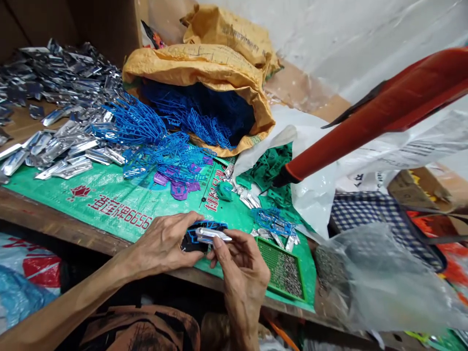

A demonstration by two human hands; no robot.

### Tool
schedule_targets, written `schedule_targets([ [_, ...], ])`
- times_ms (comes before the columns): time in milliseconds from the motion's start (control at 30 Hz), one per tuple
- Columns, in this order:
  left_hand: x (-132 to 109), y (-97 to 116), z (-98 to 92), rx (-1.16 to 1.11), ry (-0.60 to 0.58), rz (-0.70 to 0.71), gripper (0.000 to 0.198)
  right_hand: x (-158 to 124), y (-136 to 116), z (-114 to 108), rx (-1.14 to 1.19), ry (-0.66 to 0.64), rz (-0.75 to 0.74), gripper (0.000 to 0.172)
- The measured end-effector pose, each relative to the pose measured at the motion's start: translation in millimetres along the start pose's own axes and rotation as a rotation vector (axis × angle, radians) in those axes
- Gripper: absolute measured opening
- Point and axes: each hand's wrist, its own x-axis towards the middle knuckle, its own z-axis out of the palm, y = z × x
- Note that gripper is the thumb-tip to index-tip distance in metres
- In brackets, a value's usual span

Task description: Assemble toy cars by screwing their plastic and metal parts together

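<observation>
The hands (244, 265) hold a silver piece (210, 235) and a blue frame (212, 225) above green sheeting (113, 183).

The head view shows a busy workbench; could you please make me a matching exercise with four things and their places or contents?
Things:
1. Silver piece
2. Black-and-blue piece
3. Open yellow sack
4. Green tray

Places or contents:
A. Holds blue parts
B. At the fingertips of the right hand
C. Holds small metal bits
D. In the left hand

Pairs: 1-B; 2-D; 3-A; 4-C

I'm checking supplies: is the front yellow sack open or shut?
Open: the sack gapes, showing blue parts inside.
</observation>
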Motion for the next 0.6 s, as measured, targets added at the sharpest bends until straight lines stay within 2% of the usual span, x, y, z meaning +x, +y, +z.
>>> schedule_targets([
  [133, 0, 2, -2.1, 0.011, -0.039, -0.058, 0.048, 4, -5, -15, 0.006, 0.065, -0.007, 0.025],
  [233, 0, 3, 0.8, -0.014, -0.029, -0.088, 0.051, 7, -6, -15, 0.013, -0.001, 0.005, 0.026],
  [400, 0, 5, 6.9, -0.033, 0.014, -0.085, 0.051, 10, -3, -1, 0.023, -0.158, 0.094, 0.03],
  [600, 0, 6, 8.1, -0.014, 0.041, -0.056, 0.05, 14, -3, 0, 0.041, -0.196, 0.137, 0.029],
])
